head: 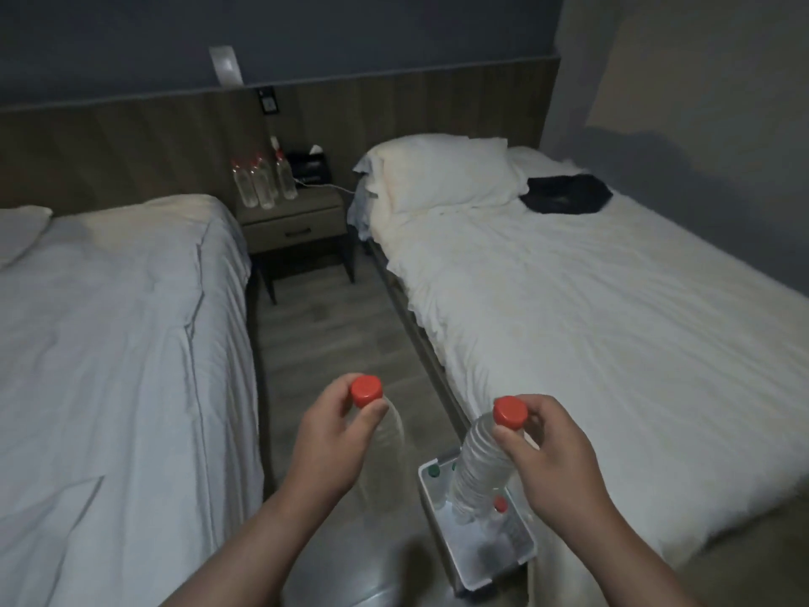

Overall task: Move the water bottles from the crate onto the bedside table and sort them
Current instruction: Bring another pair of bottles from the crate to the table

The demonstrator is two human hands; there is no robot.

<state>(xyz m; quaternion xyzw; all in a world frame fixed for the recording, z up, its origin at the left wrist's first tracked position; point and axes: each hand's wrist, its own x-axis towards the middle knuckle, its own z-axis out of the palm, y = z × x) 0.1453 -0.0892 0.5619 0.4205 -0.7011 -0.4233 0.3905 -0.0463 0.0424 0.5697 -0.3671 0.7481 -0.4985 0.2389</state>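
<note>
Currently the left hand [332,435] pinches the left bottle [389,435] at the neck, the right hand [553,462] the right bottle [481,462] likewise. Thin walls probably dent; necks hold firmer.

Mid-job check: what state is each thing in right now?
Left hand: pinches red-capped clear plastic bottle at neck.
Right hand: pinches ribbed red-capped bottle at neck.
White plastic crate: on floor, other bottles inside.
Wooden bedside table: drawer shut, upright bottles on top.

The bedside table [292,214] holds several red-capped bottles [262,186] and what looks like a tissue box [310,166]. The crate [440,525] sits on the floor [324,326].
</note>
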